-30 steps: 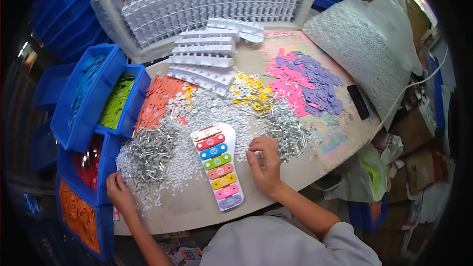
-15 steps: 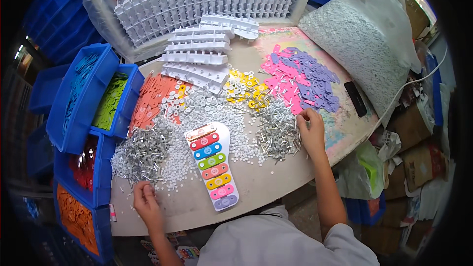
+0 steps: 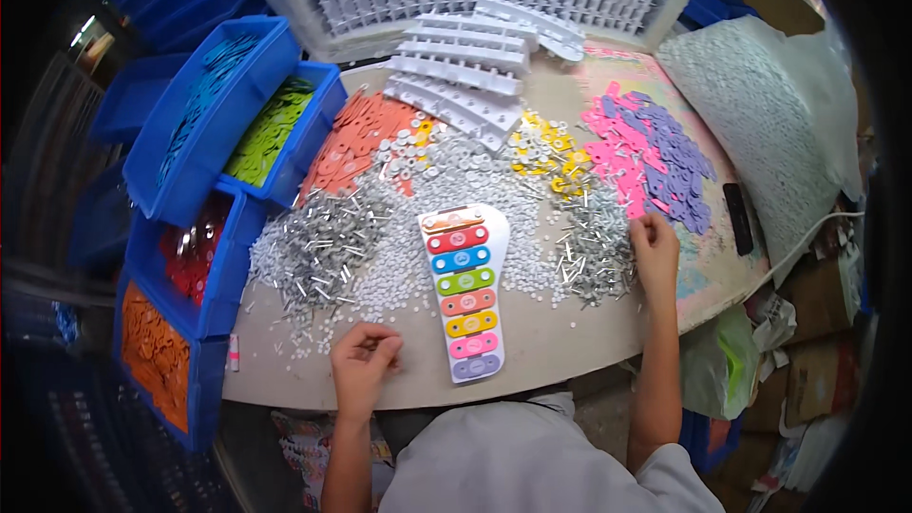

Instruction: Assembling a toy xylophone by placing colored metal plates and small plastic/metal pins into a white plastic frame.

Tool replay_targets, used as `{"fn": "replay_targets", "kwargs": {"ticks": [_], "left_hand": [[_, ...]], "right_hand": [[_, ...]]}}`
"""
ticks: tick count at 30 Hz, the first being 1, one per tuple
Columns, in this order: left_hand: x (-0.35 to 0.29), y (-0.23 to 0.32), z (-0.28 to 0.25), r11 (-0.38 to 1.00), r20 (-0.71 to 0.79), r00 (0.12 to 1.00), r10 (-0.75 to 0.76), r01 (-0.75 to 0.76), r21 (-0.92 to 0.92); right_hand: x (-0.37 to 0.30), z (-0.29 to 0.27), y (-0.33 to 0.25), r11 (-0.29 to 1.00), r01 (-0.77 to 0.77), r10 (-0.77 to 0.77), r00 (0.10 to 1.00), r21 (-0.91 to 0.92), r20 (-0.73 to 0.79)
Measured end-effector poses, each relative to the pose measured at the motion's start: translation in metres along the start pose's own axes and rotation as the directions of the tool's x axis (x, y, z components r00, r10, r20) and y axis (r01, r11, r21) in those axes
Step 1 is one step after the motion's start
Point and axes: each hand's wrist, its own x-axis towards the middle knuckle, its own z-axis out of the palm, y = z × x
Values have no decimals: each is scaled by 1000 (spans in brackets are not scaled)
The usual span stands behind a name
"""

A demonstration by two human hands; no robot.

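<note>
A toy xylophone (image 3: 470,301) with a white base and several coloured bars lies face up at the middle of the table. Left of its lower end is my left hand (image 3: 364,366), raised near the table's front edge. Its fingers are curled against the thumb; anything between them is too small to make out. My right hand (image 3: 657,252) is closed in a pinch at the right edge of a pile of metal pins (image 3: 598,252), its fingertips hiding whatever they grip. Another pile of metal pins (image 3: 332,233) and many small white washers (image 3: 385,271) spread left of the xylophone.
White plastic bases (image 3: 456,81) are stacked behind. Pink pieces (image 3: 617,147) and purple pieces (image 3: 679,166) lie at right, beside a black phone-like object (image 3: 737,218). A large filled bag (image 3: 750,95) bounds the right; blue bins (image 3: 223,271) line the left.
The view has swung left, so everything sits farther right. My left hand has moved away from the left pin pile and turned its fingers toward the xylophone. My right hand stays by the right pins.
</note>
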Motion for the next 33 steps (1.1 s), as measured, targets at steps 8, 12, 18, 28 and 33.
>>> {"fn": "replay_targets", "kwargs": {"ticks": [8,12,18,28,33], "left_hand": [[20,11,21,933,302,930,-212,284,-221],[36,10,32,933,334,923,-193,277,-228],[46,6,40,949,376,907,-191,268,-166],[52,5,49,977,302,929,-215,208,53],[63,4,48,964,368,894,-257,208,168]], "right_hand": [[-83,28,-89,864,-256,45,897,434,440],[-109,57,-107,760,-471,34,717,448,696],[-115,76,-111,723,-525,28,672,450,740],[-117,80,-113,798,-425,8,716,427,699],[-116,87,-102,838,-420,47,693,349,720]]}}
